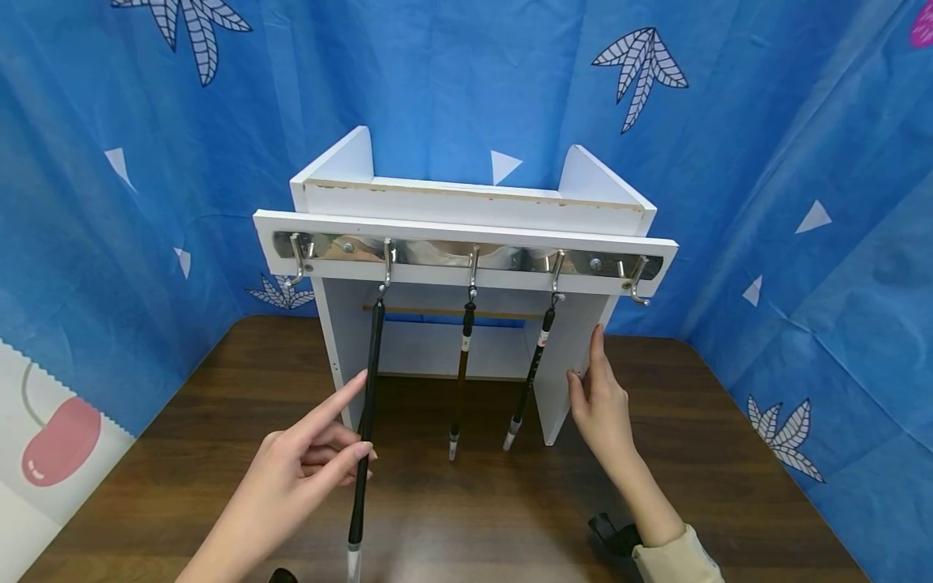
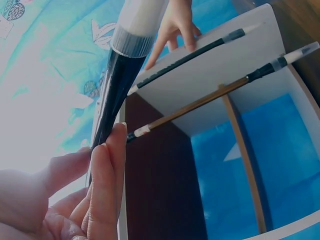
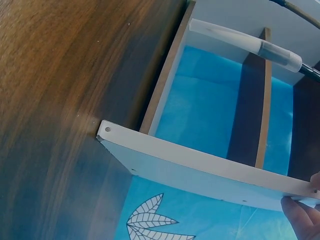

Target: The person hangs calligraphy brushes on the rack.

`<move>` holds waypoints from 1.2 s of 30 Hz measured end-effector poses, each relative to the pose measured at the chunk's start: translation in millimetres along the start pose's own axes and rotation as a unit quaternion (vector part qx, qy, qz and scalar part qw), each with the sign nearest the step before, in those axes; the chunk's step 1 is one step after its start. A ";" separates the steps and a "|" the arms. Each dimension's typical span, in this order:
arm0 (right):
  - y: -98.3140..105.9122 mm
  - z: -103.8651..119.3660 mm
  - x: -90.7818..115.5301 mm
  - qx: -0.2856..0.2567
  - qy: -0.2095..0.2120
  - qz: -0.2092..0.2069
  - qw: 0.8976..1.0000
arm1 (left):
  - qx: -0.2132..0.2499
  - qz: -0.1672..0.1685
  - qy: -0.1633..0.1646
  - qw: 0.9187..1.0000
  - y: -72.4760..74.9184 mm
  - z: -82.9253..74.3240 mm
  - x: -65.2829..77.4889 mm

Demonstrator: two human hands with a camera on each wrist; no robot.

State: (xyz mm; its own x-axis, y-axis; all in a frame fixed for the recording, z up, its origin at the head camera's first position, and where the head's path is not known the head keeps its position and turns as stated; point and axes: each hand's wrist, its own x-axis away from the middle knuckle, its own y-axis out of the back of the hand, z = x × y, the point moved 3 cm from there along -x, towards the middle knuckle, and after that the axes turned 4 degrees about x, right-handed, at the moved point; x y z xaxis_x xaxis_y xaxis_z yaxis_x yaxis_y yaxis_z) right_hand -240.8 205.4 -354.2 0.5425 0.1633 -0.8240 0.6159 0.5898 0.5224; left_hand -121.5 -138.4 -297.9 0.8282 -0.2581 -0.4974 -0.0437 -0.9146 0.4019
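My left hand (image 1: 309,470) pinches a black calligraphy brush (image 1: 371,356) between thumb and fingers. The brush hangs by its loop from a metal hook (image 1: 388,263), with its clear-capped tip pointing down. In the left wrist view, the capped end (image 2: 132,45) rises above my fingers (image 2: 102,195). My right hand (image 1: 603,409) rests on the front edge of the white shelf's right side panel (image 1: 572,364), its index finger straight. A brown-handled brush (image 1: 462,364) and a second black brush (image 1: 535,364) hang from hooks to the right of the held one.
The white shelf unit (image 1: 474,198) stands on a dark wooden table (image 1: 452,518). A hook rail (image 1: 466,227) runs across its front, and both outermost hooks are bare. Blue patterned cloth (image 1: 466,81) surrounds the table. A black strap (image 1: 615,534) lies beside my right wrist.
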 end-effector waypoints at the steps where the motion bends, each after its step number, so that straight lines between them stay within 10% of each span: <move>1: 0.1 0.0 0.0 0.000 0.000 0.000 1.000 | -0.001 0.000 0.000 1.000 -0.1 -0.1 -0.3; 36: -0.6 -0.7 0.9 0.004 0.006 -0.001 1.000 | -0.003 -0.008 0.006 1.000 -0.6 10.3 -9.1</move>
State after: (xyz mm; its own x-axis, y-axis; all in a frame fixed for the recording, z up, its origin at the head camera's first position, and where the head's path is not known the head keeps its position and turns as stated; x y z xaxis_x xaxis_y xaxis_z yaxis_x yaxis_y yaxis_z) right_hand -241.1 205.8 -355.4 0.5343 0.1705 -0.8279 0.6221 0.5838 0.5217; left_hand -134.7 -138.7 -301.6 0.8350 -0.2404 -0.4949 -0.0275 -0.9167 0.3987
